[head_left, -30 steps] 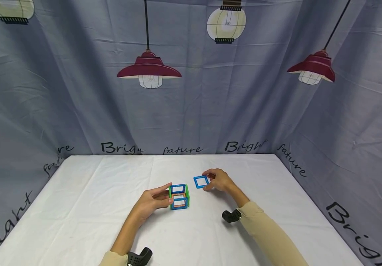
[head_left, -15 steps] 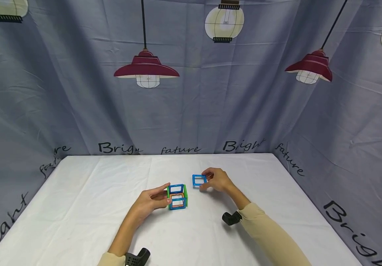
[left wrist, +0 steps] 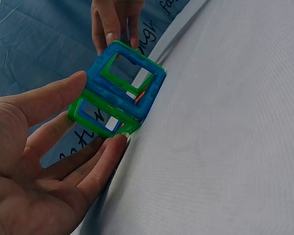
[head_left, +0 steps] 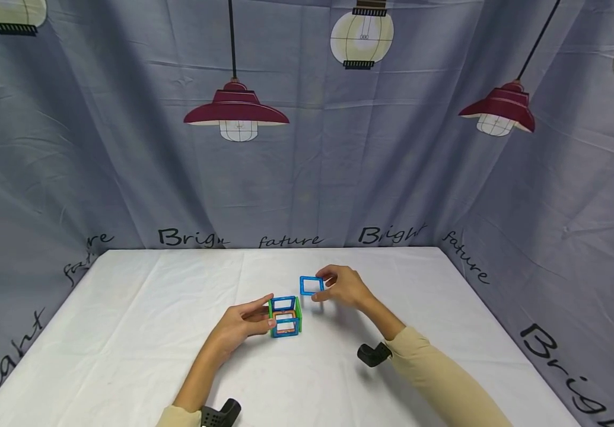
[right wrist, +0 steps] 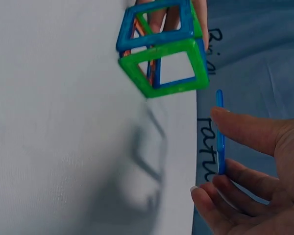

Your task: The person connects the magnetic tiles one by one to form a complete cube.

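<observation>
A cube of magnetic tiles (head_left: 286, 321) stands on the white cloth, its blue and green square frames upright around an orange base, the top uncovered. My left hand (head_left: 245, 323) grips it from the left; in the left wrist view the thumb and fingers pinch the cube's (left wrist: 115, 100) green side. Behind and right of the cube, my right hand (head_left: 346, 286) holds a single blue square magnetic tile (head_left: 302, 286) above the table. Seen edge-on in the right wrist view, that tile (right wrist: 220, 139) sits between thumb and fingers, apart from the cube.
White cloth covers the table (head_left: 141, 320). A grey-blue curtain (head_left: 307, 178) printed with lamps and lettering hangs behind and along both sides. Each wrist carries a black camera mount, such as the right one (head_left: 374, 354).
My right hand has moved left and slightly up with the blue magnetic tile, turning it squarer to the view and bringing it nearer the cube. The left hand keeps its grip in place.
</observation>
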A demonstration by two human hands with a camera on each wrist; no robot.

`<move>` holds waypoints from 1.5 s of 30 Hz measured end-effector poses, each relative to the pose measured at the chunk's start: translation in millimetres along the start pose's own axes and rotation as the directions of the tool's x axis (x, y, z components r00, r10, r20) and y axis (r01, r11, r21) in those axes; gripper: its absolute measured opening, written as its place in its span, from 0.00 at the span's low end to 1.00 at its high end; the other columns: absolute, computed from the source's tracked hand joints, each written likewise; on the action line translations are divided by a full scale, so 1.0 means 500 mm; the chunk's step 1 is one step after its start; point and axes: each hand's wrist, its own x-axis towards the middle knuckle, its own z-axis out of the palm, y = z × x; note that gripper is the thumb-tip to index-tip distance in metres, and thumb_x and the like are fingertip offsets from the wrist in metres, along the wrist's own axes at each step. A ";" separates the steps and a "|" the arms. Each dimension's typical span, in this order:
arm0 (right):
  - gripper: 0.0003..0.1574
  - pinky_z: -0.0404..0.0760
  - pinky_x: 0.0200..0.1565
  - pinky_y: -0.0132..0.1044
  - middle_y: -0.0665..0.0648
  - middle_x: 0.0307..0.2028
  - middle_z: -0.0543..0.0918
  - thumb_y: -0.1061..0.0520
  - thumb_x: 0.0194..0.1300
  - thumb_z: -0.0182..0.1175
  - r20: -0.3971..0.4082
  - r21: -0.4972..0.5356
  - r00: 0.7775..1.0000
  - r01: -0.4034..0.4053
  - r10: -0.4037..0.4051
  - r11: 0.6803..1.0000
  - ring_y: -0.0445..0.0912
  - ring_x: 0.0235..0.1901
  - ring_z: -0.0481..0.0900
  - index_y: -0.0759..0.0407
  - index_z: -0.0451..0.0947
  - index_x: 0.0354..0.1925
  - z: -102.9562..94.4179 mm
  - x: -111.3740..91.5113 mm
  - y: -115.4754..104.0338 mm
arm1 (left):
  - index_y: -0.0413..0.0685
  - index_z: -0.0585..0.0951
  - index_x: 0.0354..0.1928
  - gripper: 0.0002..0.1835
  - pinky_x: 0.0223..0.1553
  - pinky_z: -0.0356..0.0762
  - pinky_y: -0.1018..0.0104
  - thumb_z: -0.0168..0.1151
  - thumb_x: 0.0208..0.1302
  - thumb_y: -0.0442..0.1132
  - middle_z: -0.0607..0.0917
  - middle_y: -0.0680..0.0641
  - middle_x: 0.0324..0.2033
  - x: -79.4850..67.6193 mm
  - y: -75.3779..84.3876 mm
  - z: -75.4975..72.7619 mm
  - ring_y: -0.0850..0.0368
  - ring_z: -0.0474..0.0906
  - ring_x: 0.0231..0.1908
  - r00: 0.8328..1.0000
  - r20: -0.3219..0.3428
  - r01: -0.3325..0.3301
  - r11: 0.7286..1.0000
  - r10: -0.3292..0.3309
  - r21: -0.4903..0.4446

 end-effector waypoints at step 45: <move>0.34 0.82 0.49 0.48 0.56 0.47 0.87 0.53 0.45 0.82 0.109 0.033 0.975 0.193 -0.195 0.981 0.54 0.49 0.81 0.59 0.84 0.51 0.062 -0.065 -0.079 | 0.50 0.74 0.71 0.36 0.55 0.82 0.60 0.74 0.61 0.39 0.78 0.36 0.64 0.002 -0.002 0.001 0.45 0.78 0.61 1.000 0.018 -0.017 1.000 0.017 -0.005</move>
